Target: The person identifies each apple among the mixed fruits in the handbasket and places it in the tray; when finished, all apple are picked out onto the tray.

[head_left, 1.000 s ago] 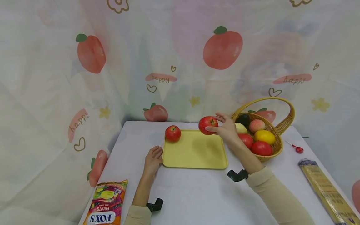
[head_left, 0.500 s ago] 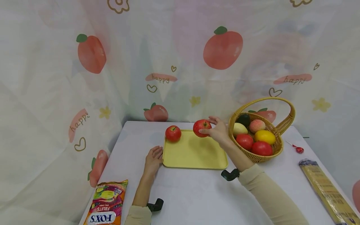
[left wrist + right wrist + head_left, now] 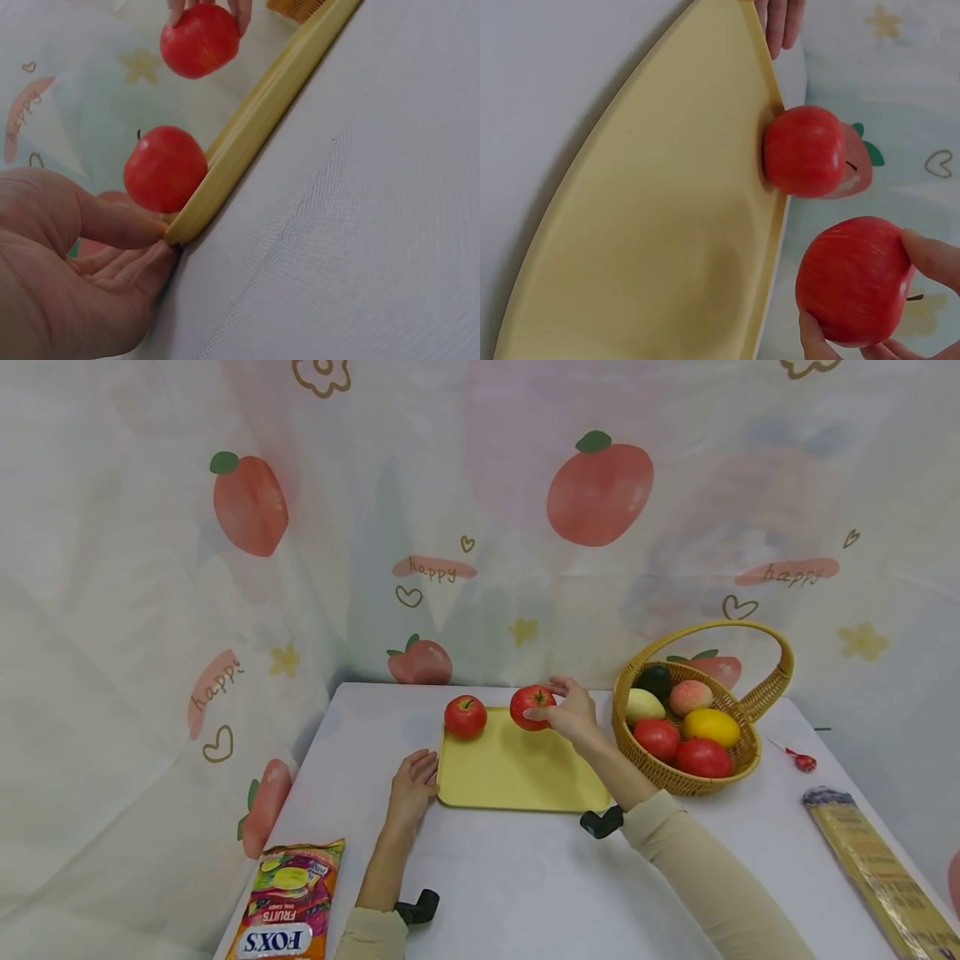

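My right hand (image 3: 573,714) grips a red apple (image 3: 532,707) between thumb and fingers, above the right half of a yellow tray (image 3: 517,777). In the right wrist view, this held apple (image 3: 855,281) hangs apart from the tray surface and casts a shadow on it. Another red apple (image 3: 465,717) sits at the tray's far left corner. At the tray's left edge, my left hand (image 3: 411,789) pinches the rim: the left wrist view has the thumb (image 3: 124,225) on the rim and the other fingers beside and below it, partly hidden.
Right of the tray stands a wicker basket (image 3: 621,727) with a tall handle, holding several fruits, including a yellow lemon (image 3: 711,727). A lollipop (image 3: 804,762) and a long golden packet (image 3: 877,868) lie farther right. A candy bag (image 3: 288,897) lies at the front left.
My right hand has carried its apple leftward and slightly lower over the tray, away from the basket. My left hand stays at the tray's left edge. The head view has shifted slightly.
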The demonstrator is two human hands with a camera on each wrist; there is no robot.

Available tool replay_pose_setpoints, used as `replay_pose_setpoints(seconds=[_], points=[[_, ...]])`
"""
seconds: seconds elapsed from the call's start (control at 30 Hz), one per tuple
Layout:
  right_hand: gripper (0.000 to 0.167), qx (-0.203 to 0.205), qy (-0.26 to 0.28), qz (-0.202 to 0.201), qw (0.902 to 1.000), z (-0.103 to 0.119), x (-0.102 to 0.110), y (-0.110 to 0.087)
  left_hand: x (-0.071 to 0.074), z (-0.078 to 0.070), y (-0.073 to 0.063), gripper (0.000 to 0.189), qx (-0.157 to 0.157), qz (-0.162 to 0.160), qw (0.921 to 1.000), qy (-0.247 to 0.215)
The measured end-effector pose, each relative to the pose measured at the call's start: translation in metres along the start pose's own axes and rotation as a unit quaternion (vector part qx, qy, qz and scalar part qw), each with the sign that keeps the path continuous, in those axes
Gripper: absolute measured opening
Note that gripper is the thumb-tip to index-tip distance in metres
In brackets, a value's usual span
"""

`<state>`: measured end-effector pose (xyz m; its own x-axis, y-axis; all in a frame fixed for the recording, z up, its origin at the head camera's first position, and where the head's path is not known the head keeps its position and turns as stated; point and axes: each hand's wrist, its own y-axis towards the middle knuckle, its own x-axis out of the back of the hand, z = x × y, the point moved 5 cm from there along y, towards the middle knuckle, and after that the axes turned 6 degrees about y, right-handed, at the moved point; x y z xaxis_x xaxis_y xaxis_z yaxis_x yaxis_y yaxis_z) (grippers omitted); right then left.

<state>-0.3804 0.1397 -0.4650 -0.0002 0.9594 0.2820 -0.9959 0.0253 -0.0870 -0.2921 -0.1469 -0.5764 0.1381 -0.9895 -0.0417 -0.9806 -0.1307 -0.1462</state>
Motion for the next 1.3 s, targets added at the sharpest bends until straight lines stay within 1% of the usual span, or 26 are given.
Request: replay_pose_setpoints(seconds=[0.17,0.43,0.67,0.8,1.0,1.17,1.3], points=[[0.088,-0.004,-0.003,-0.007,1.0,-0.006,-0.006,0.007,0.0,-0.001,0.001,0.075,0.0,-0.001,1.0,0.004],[0.089,-0.01,-0.02,-0.018,0.9996,-0.018,-0.013,0.015,0.0,0.0,0.001,0.075,-0.012,0.002,0.9999,-0.001],[0.088,-0.002,-0.041,-0.026,0.9988,-0.026,-0.018,0.02,-0.001,-0.001,0.002,0.074,-0.002,-0.004,1.0,0.002],[0.087,-0.006,-0.048,-0.027,0.9984,-0.03,-0.02,0.022,-0.001,0.0,0.002,0.074,0.002,-0.004,1.0,0.002],[0.086,-0.006,-0.058,-0.034,0.9977,-0.032,-0.022,0.023,-0.001,0.002,0.002,0.074,0.0,-0.001,1.0,0.006],[0.087,0.004,-0.063,-0.029,0.9976,-0.031,-0.024,0.023,-0.001,0.002,0.002,0.074,-0.001,-0.001,1.0,0.005],[0.084,0.012,-0.071,-0.013,0.9973,-0.032,-0.027,0.023,0.001,0.001,0.003,0.075,-0.006,0.001,1.0,0.0]])
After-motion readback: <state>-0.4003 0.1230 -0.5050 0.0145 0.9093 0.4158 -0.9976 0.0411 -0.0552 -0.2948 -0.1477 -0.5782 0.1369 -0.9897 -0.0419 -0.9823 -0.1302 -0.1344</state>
